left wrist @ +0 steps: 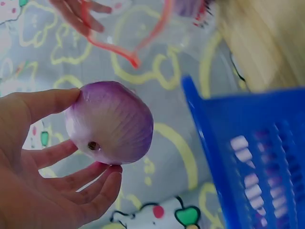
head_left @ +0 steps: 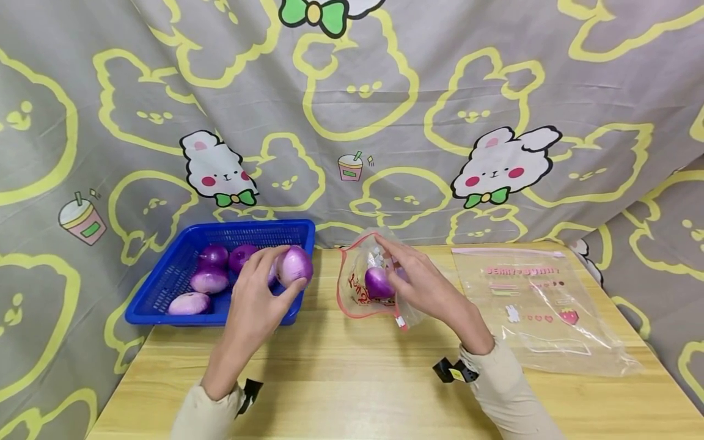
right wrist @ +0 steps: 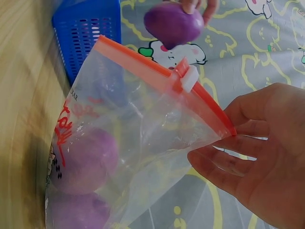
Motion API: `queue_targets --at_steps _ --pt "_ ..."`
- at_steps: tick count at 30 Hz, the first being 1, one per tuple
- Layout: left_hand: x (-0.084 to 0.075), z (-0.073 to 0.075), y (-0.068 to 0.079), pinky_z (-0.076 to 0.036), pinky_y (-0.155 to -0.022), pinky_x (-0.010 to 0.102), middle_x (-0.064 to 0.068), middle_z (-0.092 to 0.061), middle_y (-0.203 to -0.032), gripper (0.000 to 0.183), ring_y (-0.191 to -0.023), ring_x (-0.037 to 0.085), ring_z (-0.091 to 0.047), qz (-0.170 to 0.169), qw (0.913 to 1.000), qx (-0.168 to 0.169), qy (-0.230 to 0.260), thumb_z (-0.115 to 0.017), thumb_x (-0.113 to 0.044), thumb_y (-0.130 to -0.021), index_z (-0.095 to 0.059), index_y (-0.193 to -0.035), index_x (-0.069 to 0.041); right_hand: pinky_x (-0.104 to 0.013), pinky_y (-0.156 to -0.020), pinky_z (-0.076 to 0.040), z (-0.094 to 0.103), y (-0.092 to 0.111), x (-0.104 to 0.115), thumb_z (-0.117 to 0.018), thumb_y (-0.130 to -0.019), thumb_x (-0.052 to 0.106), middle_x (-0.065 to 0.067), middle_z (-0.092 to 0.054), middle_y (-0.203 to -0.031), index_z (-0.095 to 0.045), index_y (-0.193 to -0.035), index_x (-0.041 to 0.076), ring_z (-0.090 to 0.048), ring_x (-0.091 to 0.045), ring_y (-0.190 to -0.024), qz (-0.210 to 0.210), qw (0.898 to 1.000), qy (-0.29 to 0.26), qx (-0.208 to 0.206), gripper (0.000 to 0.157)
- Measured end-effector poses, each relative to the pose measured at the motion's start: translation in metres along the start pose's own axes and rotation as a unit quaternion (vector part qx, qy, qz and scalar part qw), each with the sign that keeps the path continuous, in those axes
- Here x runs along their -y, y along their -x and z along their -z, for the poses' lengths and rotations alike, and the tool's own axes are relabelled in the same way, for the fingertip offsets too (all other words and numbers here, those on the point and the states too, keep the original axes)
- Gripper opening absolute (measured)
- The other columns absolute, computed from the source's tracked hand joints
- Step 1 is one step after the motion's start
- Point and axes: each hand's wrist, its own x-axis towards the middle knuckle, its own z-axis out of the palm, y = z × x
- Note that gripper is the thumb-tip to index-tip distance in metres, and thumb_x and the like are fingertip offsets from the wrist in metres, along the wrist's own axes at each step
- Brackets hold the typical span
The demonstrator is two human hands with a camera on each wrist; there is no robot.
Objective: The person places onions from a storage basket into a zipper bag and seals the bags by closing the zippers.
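Observation:
My left hand (head_left: 255, 293) grips a purple-and-white onion (head_left: 295, 267) between thumb and fingers, raised by the right side of the blue basket (head_left: 143, 308). In the left wrist view the same onion (left wrist: 112, 121) shows its pale end with a small brown spot. My right hand (head_left: 420, 278) pinches the rim of a clear zip bag (head_left: 352, 305) with a red-orange edge and white slider. Through the bag's side, the right wrist view shows two onions inside, the upper onion (right wrist: 88, 160) above a lower onion (right wrist: 78, 212). The bag's mouth is spread toward the left hand.
Several purple onions (head_left: 210, 280) lie in the blue basket at the left. A larger clear zip bag (head_left: 541, 311) with pink print lies flat at the right of the wooden table (head_left: 352, 385). A patterned grey curtain (head_left: 385, 122) hangs behind the table.

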Motion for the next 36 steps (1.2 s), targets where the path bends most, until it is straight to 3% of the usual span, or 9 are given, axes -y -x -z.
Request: queue_targets --at_steps 6,13,20,27,36 --pt "-0.023 -0.008 -0.001 -0.048 -0.094 0.051 0.012 -0.059 -0.128 0.057 -0.119 0.03 -0.054 -0.016 0.9994 0.009 0.03 -0.087 -0.022 -0.077 -0.063 -0.128 -0.011 -0.032 -0.072 -0.045 -0.001 0.0 0.0 -0.054 -0.092 0.0 -0.004 -0.056 -0.103 -0.037 -0.153 0.006 -0.052 -0.018 -0.085 0.003 1.0 0.001 0.001 0.063" --pt "-0.044 -0.026 -0.004 -0.044 -0.102 0.043 0.011 -0.061 -0.125 0.056 -0.119 0.027 -0.055 -0.06 0.996 0.017 0.063 -0.086 -0.022 -0.078 -0.063 -0.127 -0.008 -0.031 -0.072 -0.048 0.0 0.0 0.0 -0.055 -0.092 0.0 -0.002 -0.058 -0.102 -0.038 -0.153 0.006 -0.052 -0.013 -0.086 0.009 1.0 0.001 0.001 0.063" --pt "-0.059 -0.048 -0.003 -0.048 -0.09 0.042 0.007 -0.065 -0.125 0.055 -0.108 0.026 -0.054 -0.077 0.9934 0.046 0.072 -0.086 -0.025 -0.079 -0.063 -0.127 -0.011 -0.035 -0.071 -0.051 0.002 0.001 0.002 -0.053 -0.093 -0.002 -0.006 -0.061 -0.109 -0.039 -0.152 0.006 -0.054 -0.015 -0.088 0.013 1.0 -0.014 0.001 0.061" --pt "-0.064 -0.069 0.0 -0.048 -0.094 0.04 0.006 -0.061 -0.133 0.058 -0.111 0.025 -0.055 -0.103 0.9866 0.098 0.081 -0.086 -0.017 -0.078 -0.061 -0.13 -0.01 -0.035 -0.078 -0.052 0.004 0.002 0.004 -0.047 -0.096 -0.001 -0.01 -0.063 -0.115 -0.037 -0.153 0.008 -0.058 -0.017 -0.095 0.006 1.0 -0.019 -0.005 0.058" --pt "-0.063 -0.087 -0.002 -0.042 -0.107 0.04 0.01 -0.056 -0.139 0.059 -0.122 0.027 -0.052 -0.15 0.9709 0.168 0.082 -0.081 -0.016 -0.083 -0.057 -0.136 -0.008 -0.039 -0.081 -0.052 0.007 0.003 0.011 -0.05 -0.097 0.001 -0.01 -0.06 -0.116 -0.035 -0.155 0.011 -0.056 -0.023 -0.103 -0.009 0.999 -0.018 -0.035 0.06"
